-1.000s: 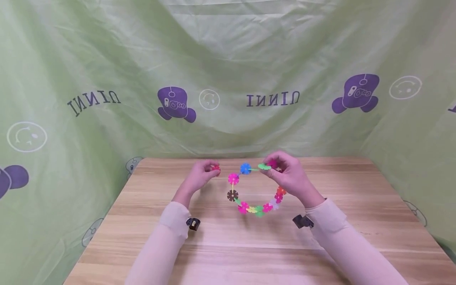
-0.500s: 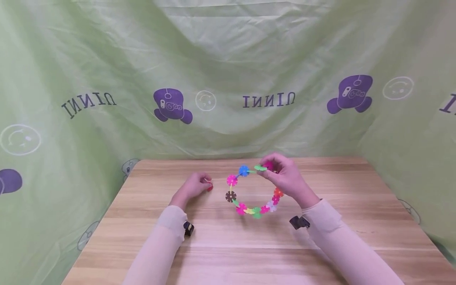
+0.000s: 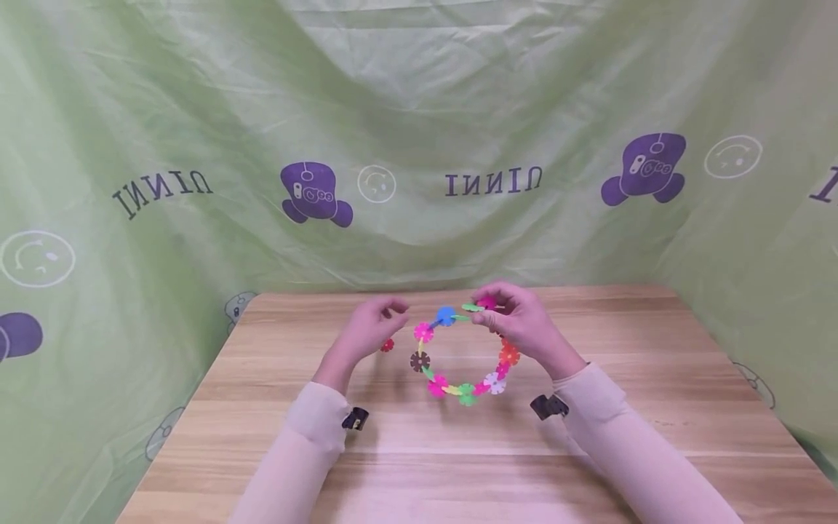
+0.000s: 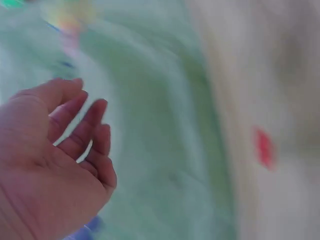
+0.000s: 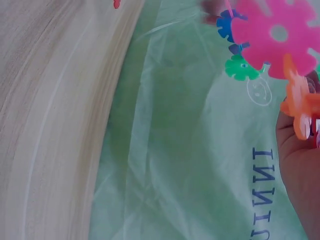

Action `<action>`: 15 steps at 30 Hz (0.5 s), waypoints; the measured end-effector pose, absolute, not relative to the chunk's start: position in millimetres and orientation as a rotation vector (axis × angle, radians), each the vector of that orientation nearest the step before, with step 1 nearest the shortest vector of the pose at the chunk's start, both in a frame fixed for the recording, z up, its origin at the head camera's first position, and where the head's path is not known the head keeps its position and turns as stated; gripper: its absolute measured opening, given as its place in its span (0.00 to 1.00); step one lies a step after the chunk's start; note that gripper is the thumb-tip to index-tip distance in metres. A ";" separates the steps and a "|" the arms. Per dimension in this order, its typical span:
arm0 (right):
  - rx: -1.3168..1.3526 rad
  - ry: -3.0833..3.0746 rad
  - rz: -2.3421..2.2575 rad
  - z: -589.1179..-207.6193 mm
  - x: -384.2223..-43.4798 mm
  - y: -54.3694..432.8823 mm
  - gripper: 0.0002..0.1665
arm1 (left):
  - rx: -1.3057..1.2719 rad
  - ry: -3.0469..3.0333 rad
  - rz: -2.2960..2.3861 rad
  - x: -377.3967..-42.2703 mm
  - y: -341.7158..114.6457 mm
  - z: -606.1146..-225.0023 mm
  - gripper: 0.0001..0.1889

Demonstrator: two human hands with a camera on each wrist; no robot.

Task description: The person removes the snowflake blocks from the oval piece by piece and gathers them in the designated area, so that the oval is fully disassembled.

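Note:
My right hand point(image 3: 527, 324) pinches a ring of interlocking plastic snowflake discs point(image 3: 466, 395), held up over the table. Its discs are pink, blue, green, brown, yellow, lilac and orange, slotted edge to edge. The right wrist view shows a large pink disc point(image 5: 277, 35) and an orange one point(image 5: 300, 100) close to the palm. Fingers and thumb apart, my left hand point(image 3: 366, 331) hovers left of the ring with nothing in it, as the left wrist view point(image 4: 55, 165) also shows. Below those fingers a single red snowflake disc point(image 3: 388, 345) lies on the table.
The wood-grain table point(image 3: 419, 473) reaches back to a pale green printed curtain point(image 3: 419, 240), which also hangs along both sides. A small black wrist camera point(image 3: 356, 418) sits at the left cuff, another black camera point(image 3: 548, 407) at the right.
My left hand lowered the red disc to the table, let go of it and rose again with its fingers apart. The right hand still holds the ring, shifted slightly left in view.

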State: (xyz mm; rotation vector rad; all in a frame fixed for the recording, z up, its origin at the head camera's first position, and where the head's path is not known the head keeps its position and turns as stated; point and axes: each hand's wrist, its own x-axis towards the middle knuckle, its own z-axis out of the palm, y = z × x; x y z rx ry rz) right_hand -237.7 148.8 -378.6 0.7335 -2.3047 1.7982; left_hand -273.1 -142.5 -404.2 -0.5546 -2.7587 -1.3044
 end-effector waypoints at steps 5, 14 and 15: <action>0.769 -2.326 1.802 -376.7 -236.2 148.3 0.16 | -0.876 -2.512 -1.373 -245.2 -109.0 -364.1 0.11; 0.875 -2.298 1.798 -371.3 -231.1 144.3 0.16 | -1.056 -2.441 -1.371 -237.9 -82.5 -351.5 0.09; 0.869 -2.298 1.793 -370.5 -230.7 143.5 0.16 | -1.050 -2.437 -1.377 -237.9 -81.5 -352.0 0.09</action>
